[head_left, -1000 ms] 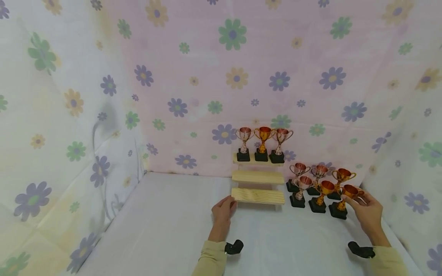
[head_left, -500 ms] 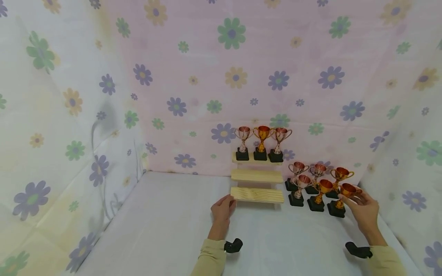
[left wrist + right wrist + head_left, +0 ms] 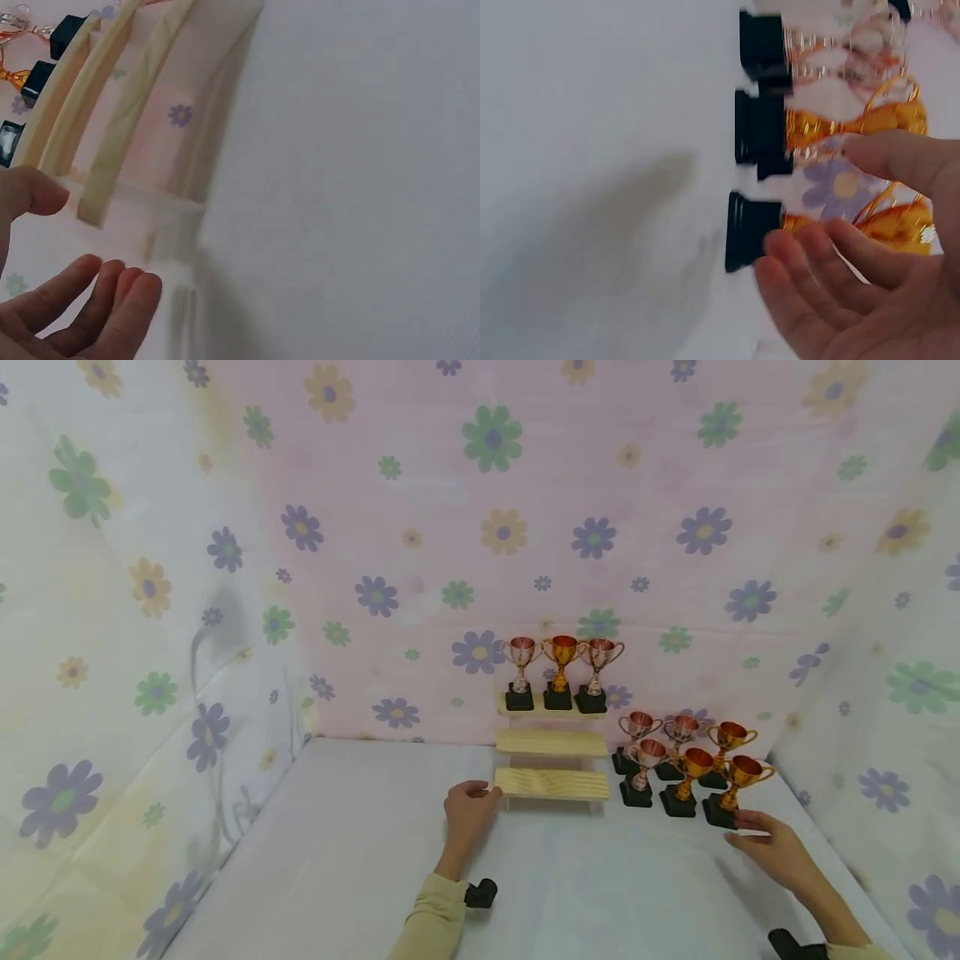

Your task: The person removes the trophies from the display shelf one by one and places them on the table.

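In the head view my left hand (image 3: 468, 814) is at the left end of a three-step wooden display shelf (image 3: 551, 783). The left wrist view shows its thumb and fingers apart around the lowest plank's end (image 3: 91, 210), not closed on it. My right hand (image 3: 776, 852) is beside the black base of the front-right gold trophy cup (image 3: 744, 770). In the right wrist view its loosely bent fingers (image 3: 810, 262) overlap that cup's stem; whether they touch it cannot be told. Three trophies, a gold one (image 3: 564, 647) between two pinkish-silver ones, stand on the top step.
Several more trophies, including a pinkish-silver cup (image 3: 647, 754) and a middle gold cup (image 3: 698, 762), stand in two rows right of the shelf. Flower-print cloth (image 3: 405, 635) hangs behind and at both sides. A white cloth (image 3: 360, 860) covers the table.
My right hand has let go of the front-right gold trophy's cup and moved down toward its base. My left hand has loosened from the shelf's end. The view has shifted slightly.
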Action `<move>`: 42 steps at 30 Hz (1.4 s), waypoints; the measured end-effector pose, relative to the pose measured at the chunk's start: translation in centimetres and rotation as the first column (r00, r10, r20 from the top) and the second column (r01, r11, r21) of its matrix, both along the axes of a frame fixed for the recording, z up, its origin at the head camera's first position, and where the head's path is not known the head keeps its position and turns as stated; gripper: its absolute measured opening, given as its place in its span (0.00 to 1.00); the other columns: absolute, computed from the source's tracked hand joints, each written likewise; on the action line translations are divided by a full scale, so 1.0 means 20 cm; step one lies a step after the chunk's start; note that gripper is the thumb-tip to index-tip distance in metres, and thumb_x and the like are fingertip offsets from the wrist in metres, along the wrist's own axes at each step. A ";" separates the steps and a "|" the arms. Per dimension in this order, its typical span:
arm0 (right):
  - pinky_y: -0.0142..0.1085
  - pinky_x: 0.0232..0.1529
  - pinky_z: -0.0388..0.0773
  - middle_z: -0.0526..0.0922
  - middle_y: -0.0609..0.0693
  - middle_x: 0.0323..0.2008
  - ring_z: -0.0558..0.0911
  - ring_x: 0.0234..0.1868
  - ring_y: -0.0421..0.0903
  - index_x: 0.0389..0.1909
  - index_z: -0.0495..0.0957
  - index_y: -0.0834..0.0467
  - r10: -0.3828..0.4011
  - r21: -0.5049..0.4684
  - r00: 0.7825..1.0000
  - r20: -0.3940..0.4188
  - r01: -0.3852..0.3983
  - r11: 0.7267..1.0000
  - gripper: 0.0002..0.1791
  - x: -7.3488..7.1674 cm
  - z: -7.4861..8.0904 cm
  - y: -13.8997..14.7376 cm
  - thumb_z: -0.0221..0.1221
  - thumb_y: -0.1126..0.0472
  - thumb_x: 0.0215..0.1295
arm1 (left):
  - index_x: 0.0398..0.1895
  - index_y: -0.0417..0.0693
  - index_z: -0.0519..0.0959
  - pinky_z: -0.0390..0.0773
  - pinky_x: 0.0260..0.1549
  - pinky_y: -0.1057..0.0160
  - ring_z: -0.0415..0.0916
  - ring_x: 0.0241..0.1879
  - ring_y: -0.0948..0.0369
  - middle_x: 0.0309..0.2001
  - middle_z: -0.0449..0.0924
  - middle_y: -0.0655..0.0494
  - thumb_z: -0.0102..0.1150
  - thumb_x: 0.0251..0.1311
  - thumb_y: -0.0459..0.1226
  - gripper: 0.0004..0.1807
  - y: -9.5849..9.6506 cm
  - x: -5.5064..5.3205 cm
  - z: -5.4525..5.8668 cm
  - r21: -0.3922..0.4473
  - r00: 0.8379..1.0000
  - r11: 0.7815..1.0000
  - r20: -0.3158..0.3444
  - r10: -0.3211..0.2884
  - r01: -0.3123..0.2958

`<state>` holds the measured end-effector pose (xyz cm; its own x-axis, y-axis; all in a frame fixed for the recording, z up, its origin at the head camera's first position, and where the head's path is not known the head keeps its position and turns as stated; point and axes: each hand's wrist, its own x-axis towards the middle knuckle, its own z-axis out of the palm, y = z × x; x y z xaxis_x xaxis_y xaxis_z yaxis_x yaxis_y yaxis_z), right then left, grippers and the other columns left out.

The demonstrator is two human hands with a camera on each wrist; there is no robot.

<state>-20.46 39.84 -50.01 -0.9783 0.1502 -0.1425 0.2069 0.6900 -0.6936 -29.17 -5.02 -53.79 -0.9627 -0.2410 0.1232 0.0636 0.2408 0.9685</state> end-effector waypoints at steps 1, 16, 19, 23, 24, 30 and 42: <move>0.51 0.47 0.86 0.75 0.77 0.57 0.80 0.53 0.70 0.65 0.64 0.79 0.051 0.000 0.999 0.008 -0.051 0.999 0.35 0.02 0.00 -0.03 0.62 0.54 0.72 | 0.39 0.34 0.86 0.82 0.28 0.63 0.82 0.29 0.58 0.29 0.86 0.47 0.71 0.51 0.36 0.15 -0.02 0.00 0.01 -0.039 1.000 0.999 -0.008 -0.026 0.026; 0.46 0.54 0.85 0.72 0.72 0.63 0.81 0.57 0.58 0.72 0.59 0.73 0.118 -0.430 0.993 0.018 -0.099 0.898 0.32 -0.03 -0.09 -0.63 0.56 0.59 0.76 | 0.49 0.36 0.83 0.86 0.48 0.52 0.84 0.45 0.47 0.46 0.85 0.40 0.68 0.60 0.33 0.15 -0.12 -0.13 0.45 -0.161 0.921 0.939 -0.202 -0.333 0.304; 0.45 0.58 0.84 0.68 0.73 0.66 0.80 0.59 0.58 0.74 0.56 0.71 0.010 -0.497 0.999 0.031 0.007 0.868 0.33 -0.11 -0.12 -0.75 0.54 0.57 0.78 | 0.51 0.35 0.82 0.85 0.51 0.48 0.83 0.47 0.44 0.47 0.84 0.39 0.69 0.59 0.31 0.17 -0.09 -0.20 0.54 -0.162 0.913 0.958 -0.300 -0.276 0.237; 0.38 0.58 0.83 0.67 0.70 0.68 0.79 0.58 0.52 0.75 0.55 0.70 -0.102 -0.623 0.994 0.049 0.110 0.774 0.34 -0.22 -0.15 -0.85 0.51 0.53 0.80 | 0.54 0.30 0.78 0.83 0.54 0.43 0.80 0.49 0.39 0.50 0.81 0.33 0.70 0.56 0.28 0.22 -0.05 -0.30 0.65 -0.148 0.884 0.975 -0.416 -0.216 0.168; 0.36 0.57 0.83 0.66 0.70 0.68 0.79 0.58 0.51 0.75 0.54 0.70 -0.121 -0.652 0.991 0.054 0.127 0.747 0.35 -0.24 -0.16 -0.87 0.50 0.53 0.80 | 0.56 0.29 0.77 0.82 0.55 0.43 0.79 0.50 0.37 0.51 0.80 0.32 0.71 0.56 0.28 0.24 -0.04 -0.33 0.67 -0.139 0.881 0.976 -0.422 -0.213 0.170; 0.28 0.54 0.82 0.70 0.62 0.65 0.78 0.54 0.44 0.76 0.55 0.70 -0.228 -0.785 0.967 0.116 0.230 0.575 0.34 -0.29 -0.16 -0.93 0.49 0.54 0.79 | 0.66 0.30 0.70 0.78 0.61 0.44 0.74 0.58 0.36 0.58 0.75 0.30 0.72 0.56 0.31 0.34 0.00 -0.44 0.76 -0.091 0.909 0.968 -0.332 -0.252 0.235; 0.27 0.54 0.82 0.62 0.66 0.74 0.81 0.46 0.33 0.77 0.56 0.68 -0.308 -0.846 0.942 0.134 0.270 0.460 0.33 -0.32 -0.20 -0.92 0.54 0.62 0.77 | 0.68 0.38 0.71 0.82 0.57 0.49 0.76 0.58 0.44 0.60 0.75 0.40 0.73 0.58 0.37 0.35 0.09 -0.59 0.87 -0.069 0.917 0.944 -0.223 -0.330 0.323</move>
